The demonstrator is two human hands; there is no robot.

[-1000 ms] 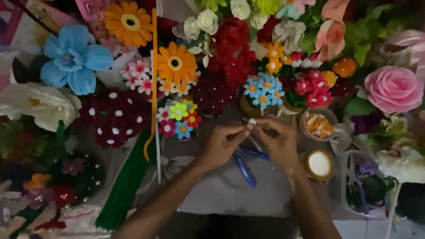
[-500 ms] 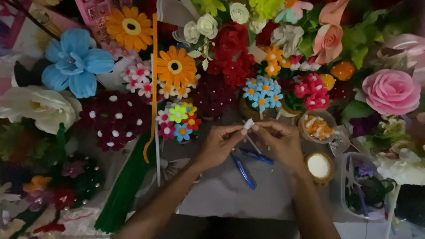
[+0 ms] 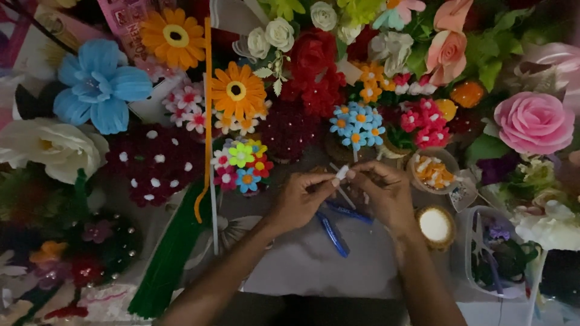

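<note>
My left hand (image 3: 299, 199) and my right hand (image 3: 386, 193) meet over the middle of the table, fingertips pinched together on a small white pipe-cleaner piece (image 3: 342, 173). A thin pale stem runs down from that piece between the hands. Under the hands lie blue-handled scissors (image 3: 334, 227) on a pale sheet (image 3: 308, 265). The scissor blades are hidden by my hands.
Handmade pipe-cleaner flowers ring the work spot: a blue flower (image 3: 99, 84), orange daisies (image 3: 237, 90), a pink rose (image 3: 533, 121), small blue blooms (image 3: 356, 125). A green stem bundle (image 3: 172, 247), an orange stem (image 3: 207, 121), a small bowl (image 3: 432, 171), a round white dish (image 3: 435, 225) and a clear box (image 3: 492, 253) lie nearby.
Both hands stay together on the white piece; the fingers have shifted slightly and the piece now shows a little higher between the fingertips.
</note>
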